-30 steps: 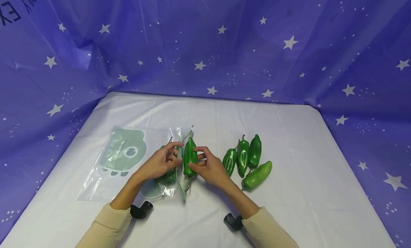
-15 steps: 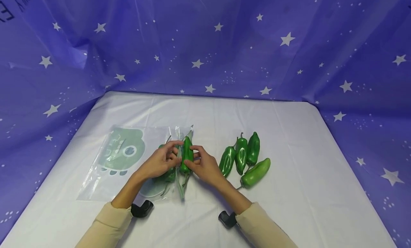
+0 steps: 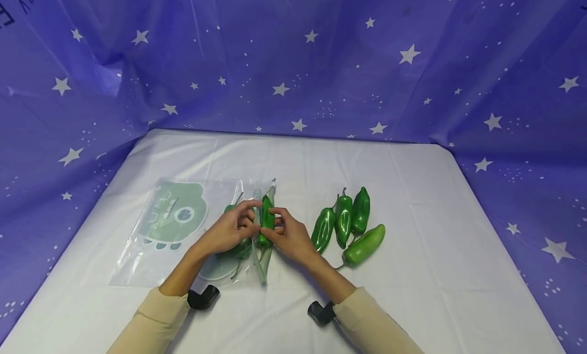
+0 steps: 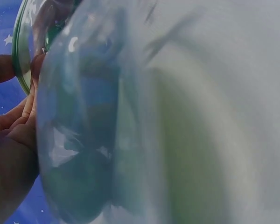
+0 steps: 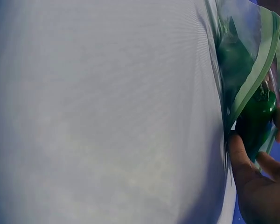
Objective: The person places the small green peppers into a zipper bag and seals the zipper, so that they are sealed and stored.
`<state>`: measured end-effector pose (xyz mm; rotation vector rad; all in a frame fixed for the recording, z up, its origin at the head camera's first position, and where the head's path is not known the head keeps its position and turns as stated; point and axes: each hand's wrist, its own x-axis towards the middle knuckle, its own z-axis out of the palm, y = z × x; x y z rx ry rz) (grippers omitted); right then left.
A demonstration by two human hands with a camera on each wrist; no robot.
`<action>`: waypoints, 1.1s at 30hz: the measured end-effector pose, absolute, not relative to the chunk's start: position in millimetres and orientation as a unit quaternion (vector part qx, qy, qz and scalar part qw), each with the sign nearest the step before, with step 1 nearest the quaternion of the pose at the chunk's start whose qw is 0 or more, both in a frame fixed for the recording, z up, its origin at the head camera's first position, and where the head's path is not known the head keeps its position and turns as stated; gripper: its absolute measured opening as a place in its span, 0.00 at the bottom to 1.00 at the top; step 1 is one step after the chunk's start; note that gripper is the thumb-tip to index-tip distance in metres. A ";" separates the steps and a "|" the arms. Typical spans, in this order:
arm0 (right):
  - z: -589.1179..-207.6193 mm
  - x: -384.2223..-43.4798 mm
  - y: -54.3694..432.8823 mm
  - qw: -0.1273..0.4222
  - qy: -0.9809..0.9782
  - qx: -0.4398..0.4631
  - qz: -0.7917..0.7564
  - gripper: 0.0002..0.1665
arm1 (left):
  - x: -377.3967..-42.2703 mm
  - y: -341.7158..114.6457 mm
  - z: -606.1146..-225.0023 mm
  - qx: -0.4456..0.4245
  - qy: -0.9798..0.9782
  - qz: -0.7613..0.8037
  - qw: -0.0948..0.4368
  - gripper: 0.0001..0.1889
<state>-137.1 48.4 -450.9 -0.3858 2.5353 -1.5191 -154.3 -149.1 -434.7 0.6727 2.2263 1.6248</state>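
A clear zip bag [image 3: 133, 262] with a green cartoon print lies flat, its green-edged mouth raised towards the right. My left hand [image 3: 227, 232] holds the bag's mouth at the near side; in the left wrist view, fingers sit at the green rim [image 4: 19, 74]. Between thumb and fingers, my right hand [image 3: 293, 237] grips a green pepper [image 3: 267, 219], which is inside the open mouth. The right wrist view shows this pepper [image 5: 256, 116] between the green zip strips [image 5: 256, 70]. More green pepper [image 3: 238, 249] shows through the plastic, partly hidden by my left hand.
Several green peppers [image 3: 344, 221] lie grouped right of my right hand, one lighter green [image 3: 364, 246]. A white cloth [image 3: 412, 293] covers the table. Purple star-printed sheeting [image 3: 284, 63] rises behind and at both sides.
My right hand has moved left with its pepper, from beside the bag's mouth to within it. The left hand has stayed at the mouth. The view has shifted slightly.
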 end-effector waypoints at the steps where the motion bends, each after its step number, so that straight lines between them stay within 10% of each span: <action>1: -450.7 -136.8 48.6 0.082 0.847 -0.130 -0.508 0.29 | -154.4 -149.4 -434.3 0.233 0.774 0.568 0.155 0.28; 33: -454.1 -140.5 52.7 0.098 0.834 -0.207 -0.503 0.37 | -152.3 -152.9 -435.3 0.233 0.766 0.581 0.147 0.29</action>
